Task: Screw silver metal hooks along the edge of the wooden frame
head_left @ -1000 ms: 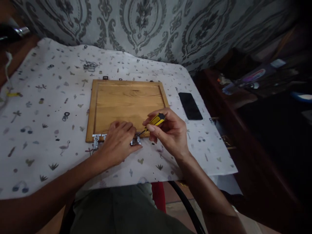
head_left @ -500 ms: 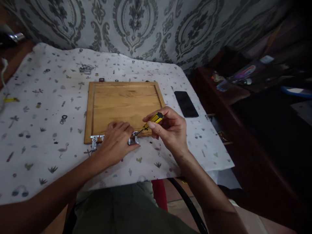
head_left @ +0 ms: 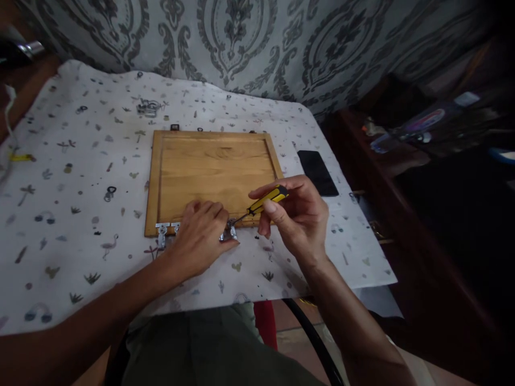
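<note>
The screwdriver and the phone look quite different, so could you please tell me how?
The screwdriver has a yellow-and-black handle; the phone shows a black face. The screwdriver slants in the right hand; the phone lies flat on the cloth. The screwdriver is slim; the phone is broader. Both show black.

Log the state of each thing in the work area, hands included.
Wooden panel: lying flat
Screwdriver: tilted, tip at a metal fitting
Right hand: closed on the screwdriver
Left hand: fingers bent, partly hiding that fitting
Leftmost metal fitting: jutting past the panel's near edge
Phone: lying flat, screen dark
</note>
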### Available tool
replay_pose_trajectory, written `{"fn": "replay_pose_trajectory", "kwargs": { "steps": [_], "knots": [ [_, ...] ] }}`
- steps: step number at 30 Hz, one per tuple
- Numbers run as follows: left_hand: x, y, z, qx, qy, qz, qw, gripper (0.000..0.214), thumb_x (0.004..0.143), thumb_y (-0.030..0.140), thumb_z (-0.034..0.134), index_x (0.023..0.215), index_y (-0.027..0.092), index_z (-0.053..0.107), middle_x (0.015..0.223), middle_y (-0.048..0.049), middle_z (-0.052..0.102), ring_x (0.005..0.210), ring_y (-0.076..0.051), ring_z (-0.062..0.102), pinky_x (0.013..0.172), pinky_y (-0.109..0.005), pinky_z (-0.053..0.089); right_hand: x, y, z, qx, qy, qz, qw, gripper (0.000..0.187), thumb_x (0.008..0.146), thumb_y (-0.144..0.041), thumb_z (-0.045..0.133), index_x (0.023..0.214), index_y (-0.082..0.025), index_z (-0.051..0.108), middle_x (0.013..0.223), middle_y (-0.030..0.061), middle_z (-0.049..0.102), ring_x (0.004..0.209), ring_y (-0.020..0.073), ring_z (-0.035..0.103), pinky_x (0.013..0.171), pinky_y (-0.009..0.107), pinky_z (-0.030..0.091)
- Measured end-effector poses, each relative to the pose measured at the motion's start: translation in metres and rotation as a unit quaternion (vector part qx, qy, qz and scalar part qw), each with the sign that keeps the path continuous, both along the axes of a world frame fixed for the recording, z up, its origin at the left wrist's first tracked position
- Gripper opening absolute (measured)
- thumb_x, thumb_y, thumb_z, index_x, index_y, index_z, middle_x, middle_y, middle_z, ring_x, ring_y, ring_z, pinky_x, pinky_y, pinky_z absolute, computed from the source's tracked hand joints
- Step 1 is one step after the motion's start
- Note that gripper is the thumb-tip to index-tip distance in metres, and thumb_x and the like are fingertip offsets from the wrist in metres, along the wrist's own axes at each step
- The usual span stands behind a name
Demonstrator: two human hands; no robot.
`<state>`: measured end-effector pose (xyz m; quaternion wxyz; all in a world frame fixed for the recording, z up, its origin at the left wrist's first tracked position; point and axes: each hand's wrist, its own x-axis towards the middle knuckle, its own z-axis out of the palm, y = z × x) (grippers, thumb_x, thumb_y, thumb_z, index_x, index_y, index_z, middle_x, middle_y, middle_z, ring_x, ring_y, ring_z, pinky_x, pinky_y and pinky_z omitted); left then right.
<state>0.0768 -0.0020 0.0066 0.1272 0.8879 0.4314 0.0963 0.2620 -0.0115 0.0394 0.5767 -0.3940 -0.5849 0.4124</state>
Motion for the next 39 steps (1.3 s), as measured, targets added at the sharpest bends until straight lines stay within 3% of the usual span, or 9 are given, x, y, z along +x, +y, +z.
{"fn": "replay_pose_trajectory", "kwargs": {
  "steps": [6,12,17,21,28,32,39],
  "knots": [
    [0.0,0.0,0.001,0.003,0.007,-0.004,1.0,0.034,0.088,0.046,0.077,0.1,0.017,0.064,0.101,-0.0082,0.07,0.104,-0.031,0.064,0.096,-0.049,0.044,-0.003,-0.003,0.002,-0.012,-0.025,-0.03,0.999,0.031,0.089,-0.037,0.079,0.094,-0.025,0.05,0.087,-0.0031,0.074,0.04,0.0049,0.059,0.036,0.017,0.046],
    [0.0,0.0,0.002,0.001,-0.004,-0.003,1.0,0.032,0.088,0.045,0.076,0.1,0.017,0.064,0.101,-0.0082,0.07,0.103,-0.031,0.065,0.095,-0.048,0.045,0.004,-0.004,0.005,-0.043,-0.053,0.037,0.997,0.029,0.097,-0.042,0.066,0.122,-0.026,0.062,0.103,0.0025,0.073,0.052,0.0085,0.067,0.045,0.024,0.057],
    [0.0,0.002,0.003,-0.015,0.006,-0.004,1.0,0.036,0.087,0.045,0.079,0.102,0.014,0.066,0.102,-0.0104,0.071,0.106,-0.034,0.065,0.095,-0.049,0.045,0.0,-0.002,0.008,-0.014,-0.055,0.018,0.998,0.022,0.09,-0.037,0.076,0.105,-0.023,0.067,0.1,0.001,0.076,0.047,0.0047,0.059,0.041,0.019,0.051],
    [0.001,0.003,0.004,-0.024,0.003,-0.004,1.0,0.036,0.087,0.043,0.078,0.106,0.015,0.066,0.108,-0.0114,0.071,0.11,-0.034,0.065,0.096,-0.05,0.045,-0.002,0.004,0.009,-0.016,-0.054,0.023,0.998,0.028,0.082,-0.037,0.084,0.091,-0.021,0.063,0.091,-0.0005,0.074,0.048,0.0035,0.055,0.041,0.017,0.048],
    [0.002,0.004,0.009,-0.009,0.017,-0.002,1.0,0.03,0.085,0.042,0.08,0.095,0.017,0.066,0.105,-0.0104,0.072,0.105,-0.034,0.066,0.095,-0.051,0.048,0.003,0.018,0.015,-0.027,-0.066,0.149,0.986,0.028,0.094,-0.038,0.071,0.115,-0.019,0.068,0.082,-0.003,0.064,0.054,0.0045,0.062,0.047,0.014,0.052],
    [0.0,0.004,0.007,-0.004,-0.008,-0.004,1.0,0.026,0.086,0.039,0.079,0.095,0.019,0.065,0.102,-0.0085,0.071,0.103,-0.033,0.066,0.092,-0.051,0.049,0.003,0.022,0.014,-0.032,-0.028,0.162,0.986,0.027,0.09,-0.04,0.074,0.106,-0.019,0.068,0.069,-0.0057,0.062,0.046,0.0052,0.058,0.041,0.015,0.048],
    [0.0,0.005,0.005,0.005,-0.018,-0.004,1.0,0.023,0.085,0.038,0.078,0.093,0.021,0.064,0.099,-0.0074,0.073,0.1,-0.032,0.067,0.089,-0.051,0.051,-0.001,0.025,0.009,-0.039,0.027,0.157,0.987,0.036,0.081,-0.047,0.082,0.088,-0.021,0.057,0.073,-0.0066,0.061,0.04,0.0022,0.048,0.034,0.014,0.04]
  ]
}}
